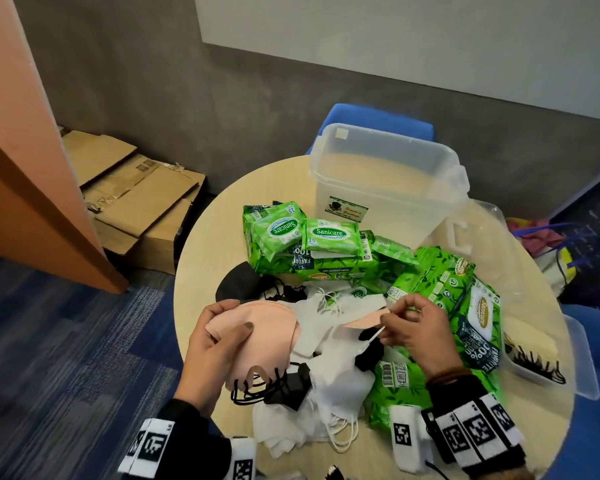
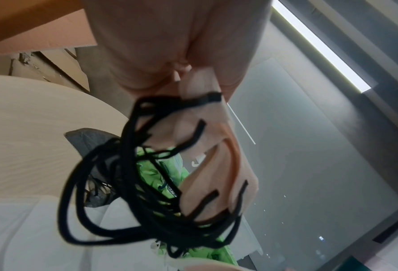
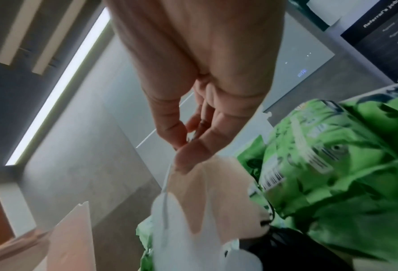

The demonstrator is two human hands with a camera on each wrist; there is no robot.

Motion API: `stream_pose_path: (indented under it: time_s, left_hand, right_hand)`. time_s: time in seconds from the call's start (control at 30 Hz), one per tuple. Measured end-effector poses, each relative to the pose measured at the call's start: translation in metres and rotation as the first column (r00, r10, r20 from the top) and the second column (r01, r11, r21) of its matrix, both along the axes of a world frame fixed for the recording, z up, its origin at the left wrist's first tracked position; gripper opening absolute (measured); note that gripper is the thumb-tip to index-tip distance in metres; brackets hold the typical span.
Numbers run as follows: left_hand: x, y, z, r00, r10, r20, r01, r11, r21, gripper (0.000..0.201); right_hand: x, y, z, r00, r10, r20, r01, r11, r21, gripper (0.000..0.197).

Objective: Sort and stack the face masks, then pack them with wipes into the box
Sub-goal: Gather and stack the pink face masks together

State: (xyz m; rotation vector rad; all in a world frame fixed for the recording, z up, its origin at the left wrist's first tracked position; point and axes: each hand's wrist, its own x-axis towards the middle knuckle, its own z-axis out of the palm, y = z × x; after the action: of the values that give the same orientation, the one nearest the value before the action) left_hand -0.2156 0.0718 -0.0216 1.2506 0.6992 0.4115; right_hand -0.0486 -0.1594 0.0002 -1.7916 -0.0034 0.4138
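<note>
Sorting step: pink masks being gathered out of the mixed pile, centre of the head view.

The left hand point(image 1: 219, 344) grips a stack of pink masks point(image 1: 257, 336), thumb on top, black ear loops point(image 2: 128, 165) dangling tangled below. The right hand point(image 1: 418, 329) pinches a white ear loop point(image 1: 373, 337) beside another pink mask point(image 1: 364, 320) lying among the white masks point(image 1: 329, 386). Judgement: free that loop without dragging neighbours, then lay the mask square on the stack. Wipes packs point(image 1: 326, 251) lie beyond; the clear box point(image 1: 385, 181), upper centre, holds nothing yet.
</note>
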Motion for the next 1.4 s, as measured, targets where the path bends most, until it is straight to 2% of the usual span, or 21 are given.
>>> stream_pose_path:
  time_s: [0.13, 0.2, 0.27, 0.37, 0.43, 0.53, 0.6, 0.67, 0.77, 0.9, 1.0, 1.1, 1.2, 1.3, 1.4]
  left_hand:
    - [0.002, -0.003, 0.000, 1.000, -0.015, -0.003, 0.015, 1.000, 0.012, 0.038]
    - [0.001, -0.003, 0.000, 1.000, -0.015, -0.005, 0.015, 1.000, 0.016, 0.037]
    - [0.000, -0.003, 0.001, 1.000, -0.012, -0.002, 0.012, 1.000, 0.012, 0.037]
    - [-0.002, -0.001, 0.000, 1.000, -0.014, 0.001, 0.014, 1.000, 0.020, 0.038]
    - [-0.003, -0.001, -0.001, 1.000, -0.018, 0.005, 0.018, 1.000, 0.022, 0.038]
    - [-0.002, -0.003, 0.002, 0.999, -0.027, 0.017, 0.027, 0.999, 0.022, 0.037]
    - [-0.001, -0.005, 0.004, 0.999, -0.044, 0.028, 0.043, 0.999, 0.016, 0.038]
    - [0.001, -0.006, 0.006, 0.997, -0.068, 0.045, 0.067, 0.998, 0.009, 0.040]
    - [0.007, -0.010, 0.011, 0.992, -0.108, 0.065, 0.105, 0.994, 0.038, 0.042]
    - [0.019, -0.016, 0.012, 0.991, -0.108, 0.080, 0.103, 0.992, 0.072, 0.055]
    - [0.027, -0.023, 0.019, 0.988, -0.124, 0.091, 0.107, 0.979, 0.173, 0.055]
    - [0.037, -0.036, 0.031, 0.980, -0.149, 0.135, 0.110, 0.959, 0.261, 0.034]
    - [0.044, -0.047, 0.034, 0.964, -0.203, 0.169, 0.160, 0.958, 0.240, 0.024]
    - [0.045, -0.048, 0.034, 0.967, -0.195, 0.164, 0.161, 0.967, 0.199, 0.016]
    - [0.042, -0.043, 0.036, 0.977, -0.152, 0.147, 0.127, 0.978, 0.165, 0.028]
  right_hand:
    - [-0.001, -0.001, 0.002, 1.000, 0.013, 0.017, -0.014, 0.997, 0.074, 0.015]
    - [-0.003, -0.003, -0.002, 0.999, 0.035, -0.016, -0.034, 0.996, 0.078, 0.019]
    - [-0.004, -0.006, -0.010, 0.997, 0.073, -0.031, -0.074, 0.997, -0.029, 0.027]
    - [-0.005, -0.010, -0.020, 0.987, 0.149, 0.060, -0.115, 0.915, -0.387, 0.037]
    - [-0.008, -0.011, -0.021, 0.971, 0.186, 0.152, -0.085, 0.857, -0.509, 0.025]
    - [-0.011, -0.011, -0.015, 0.925, 0.237, 0.297, -0.046, 0.845, -0.532, 0.005]
    - [-0.011, -0.011, -0.007, 0.881, 0.243, 0.406, -0.004, 0.862, -0.507, 0.006]
    - [-0.009, -0.008, 0.007, 0.861, 0.205, 0.466, 0.004, 0.913, -0.408, 0.008]
    - [-0.004, -0.003, 0.025, 0.892, 0.137, 0.431, -0.065, 0.982, -0.176, 0.023]
    - [-0.005, 0.006, 0.044, 0.910, 0.047, 0.412, -0.049, 0.999, -0.006, 0.032]
    - [-0.020, 0.027, 0.060, 0.852, 0.053, 0.521, -0.045, 0.999, -0.028, 0.032]
    - [-0.043, 0.057, 0.067, 0.836, 0.157, 0.526, -0.178, 0.984, -0.012, 0.028]
    - [-0.058, 0.081, 0.063, 0.853, 0.241, 0.463, -0.290, 0.956, 0.036, 0.033]
    - [-0.064, 0.095, 0.055, 0.853, 0.265, 0.450, -0.307, 0.951, 0.023, 0.030]
    - [-0.067, 0.103, 0.052, 0.858, 0.268, 0.439, -0.308, 0.951, 0.021, 0.019]
